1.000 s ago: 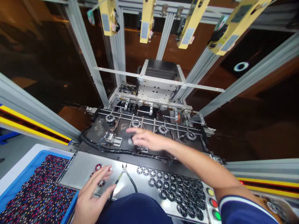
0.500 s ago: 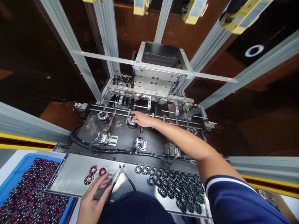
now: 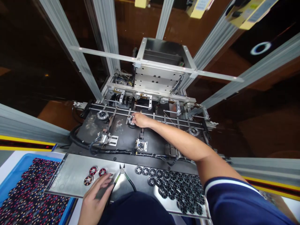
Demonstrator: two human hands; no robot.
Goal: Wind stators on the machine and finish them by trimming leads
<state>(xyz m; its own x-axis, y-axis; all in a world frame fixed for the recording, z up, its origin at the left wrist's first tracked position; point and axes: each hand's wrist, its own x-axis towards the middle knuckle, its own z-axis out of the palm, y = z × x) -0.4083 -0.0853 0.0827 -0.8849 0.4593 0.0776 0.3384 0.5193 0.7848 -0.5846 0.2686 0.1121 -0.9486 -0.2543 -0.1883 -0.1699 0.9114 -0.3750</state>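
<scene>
Stretched across the machine bed, my right hand [image 3: 141, 120] has its fingers curled down at a round fixture [image 3: 131, 122], second from the left. Whatever lies between those fingertips is hidden. My left hand [image 3: 96, 191] rests at the metal tray [image 3: 72, 170], fingers apart and holding nothing. Just beyond it lie two red-wound motor stators [image 3: 93, 170] and a copper-coloured one [image 3: 88, 180]. Diagonal cutters [image 3: 122, 171] lie with spread handles to the right of that hand. Many dark, spoked round parts [image 3: 172, 176] cover the tray's right side.
A blue bin [image 3: 21, 168] full of wound stators stands at the left. Another round fixture [image 3: 102, 115] sits left of my right hand, and one more [image 3: 193, 131] at the right. Rails [image 3: 161, 118] and small brackets [image 3: 142, 144] surround the reach. Aluminium posts [image 3: 70, 47] frame the machine.
My right index finger, stretched out before, is now curled in at the fixture. My left hand stays almost where it was. The view has shifted slightly.
</scene>
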